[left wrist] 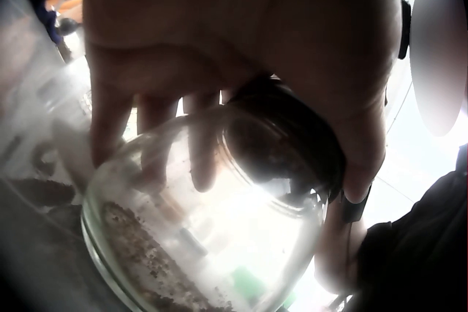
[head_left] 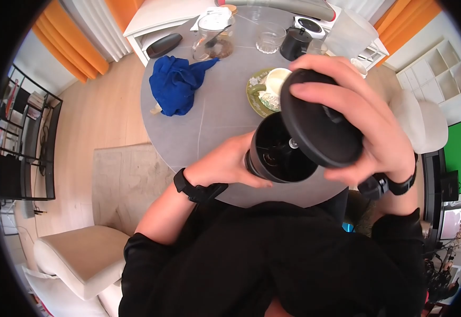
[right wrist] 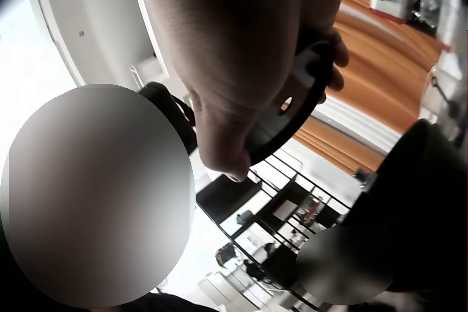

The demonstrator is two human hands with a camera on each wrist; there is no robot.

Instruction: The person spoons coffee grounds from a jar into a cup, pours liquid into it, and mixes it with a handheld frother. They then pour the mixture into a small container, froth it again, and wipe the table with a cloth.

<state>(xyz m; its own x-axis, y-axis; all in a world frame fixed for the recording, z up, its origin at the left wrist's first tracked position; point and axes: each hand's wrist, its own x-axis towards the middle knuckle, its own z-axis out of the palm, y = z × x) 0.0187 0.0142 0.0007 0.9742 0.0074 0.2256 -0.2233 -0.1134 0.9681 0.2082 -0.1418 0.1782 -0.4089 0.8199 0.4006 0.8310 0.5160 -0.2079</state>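
Observation:
My left hand [head_left: 230,161] grips a black, open-topped canister [head_left: 265,140] that looks like the upper part of a coffee grinder. Its dark inside and a small metal shaft tip show in the head view. In the left wrist view a clear glass jar [left wrist: 139,253] with brown grounds forms its lower end, under the fingers. My right hand [head_left: 357,105] holds a round black lid [head_left: 312,129], tilted, overlapping the canister's mouth. From the right wrist, the lid [right wrist: 292,111] shows a small hole, with thumb and fingers at its edge.
Beyond the canister, a cream cup [head_left: 277,80] stands on a green saucer [head_left: 252,95]. A blue cloth [head_left: 175,87] lies at the table's left. Farther back are a glass jug [head_left: 225,47] with brown contents, a glass bowl [head_left: 270,41] and a black pot [head_left: 295,45].

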